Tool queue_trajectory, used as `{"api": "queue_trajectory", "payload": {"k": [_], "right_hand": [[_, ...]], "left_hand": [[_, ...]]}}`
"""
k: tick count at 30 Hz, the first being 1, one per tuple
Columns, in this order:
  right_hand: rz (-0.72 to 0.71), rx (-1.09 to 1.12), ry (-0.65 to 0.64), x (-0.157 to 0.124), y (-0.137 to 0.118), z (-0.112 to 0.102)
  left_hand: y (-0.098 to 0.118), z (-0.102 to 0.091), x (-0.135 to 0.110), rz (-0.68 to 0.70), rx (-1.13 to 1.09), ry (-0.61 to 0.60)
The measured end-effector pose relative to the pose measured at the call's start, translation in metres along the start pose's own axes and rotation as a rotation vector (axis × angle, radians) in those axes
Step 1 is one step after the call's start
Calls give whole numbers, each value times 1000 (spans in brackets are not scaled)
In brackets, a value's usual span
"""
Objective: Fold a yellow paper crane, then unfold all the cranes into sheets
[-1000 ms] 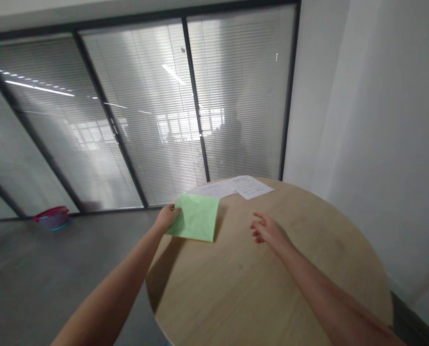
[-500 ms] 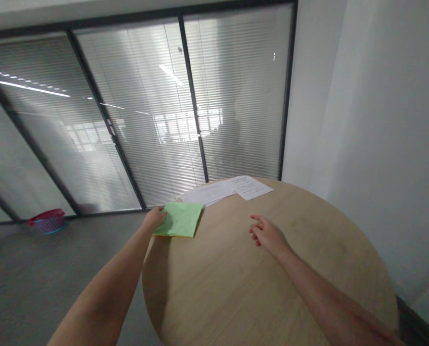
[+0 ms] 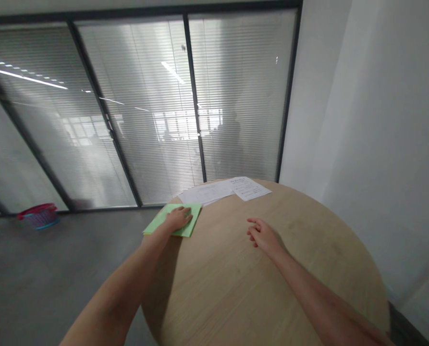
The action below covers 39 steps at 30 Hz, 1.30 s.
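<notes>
A stack of green paper [image 3: 160,222], with a thin yellow edge beneath it, lies at the left rim of the round wooden table [image 3: 236,288]. On top of it rests my left hand [image 3: 178,217], its fingers spread flat over the sheet. My right hand [image 3: 260,232] hovers over or rests on the middle of the table, with the index finger stretched out and the others loosely curled. Nothing shows in that hand. Whether it touches the wood I cannot tell.
White printed sheets [image 3: 250,188] overlap at the table's far edge, just behind the green paper. A red and blue basket [image 3: 39,215] sits on the grey floor at the left. Glass panels with blinds [image 3: 156,105] stand behind the table, and a white wall [image 3: 365,144] is at the right.
My left hand has gone from the green paper's left edge to lying flat on top of it. The green paper sits slightly further left. My right hand has barely moved.
</notes>
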State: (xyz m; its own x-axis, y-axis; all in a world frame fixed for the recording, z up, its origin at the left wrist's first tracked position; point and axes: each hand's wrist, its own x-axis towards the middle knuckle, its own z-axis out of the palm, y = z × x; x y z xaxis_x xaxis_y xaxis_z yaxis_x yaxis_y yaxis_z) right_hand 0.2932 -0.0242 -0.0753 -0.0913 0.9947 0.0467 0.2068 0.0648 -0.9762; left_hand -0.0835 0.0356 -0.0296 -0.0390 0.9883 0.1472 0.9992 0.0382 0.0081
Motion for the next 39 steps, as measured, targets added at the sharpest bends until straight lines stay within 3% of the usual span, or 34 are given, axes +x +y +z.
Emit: {"api": "queue_trajectory", "payload": {"k": [4,11,18,23,25,31,33,39], "right_hand": [[9,-17,-2,1,1,0],[-37,-127,-11,7,6,2],[-36,-194,36,6,2,2],[-134,-345,122,9,3,3],[-155,-407,154,9,3,1],[-299,-614,196,6,7,-16],[-314,-739,201,7,10,-22],[-240,-996,167,10,16,-19]], "left_hand": [[-1,14,0,-38,1,-61],[1,13,1,-39,16,-126],[12,-1,-12,16,75,63],[55,-29,-23,127,10,233],[84,-34,-29,195,-63,193],[163,-4,-61,366,-159,28],[175,7,-71,348,-142,104],[178,15,-78,316,-138,105]]}}
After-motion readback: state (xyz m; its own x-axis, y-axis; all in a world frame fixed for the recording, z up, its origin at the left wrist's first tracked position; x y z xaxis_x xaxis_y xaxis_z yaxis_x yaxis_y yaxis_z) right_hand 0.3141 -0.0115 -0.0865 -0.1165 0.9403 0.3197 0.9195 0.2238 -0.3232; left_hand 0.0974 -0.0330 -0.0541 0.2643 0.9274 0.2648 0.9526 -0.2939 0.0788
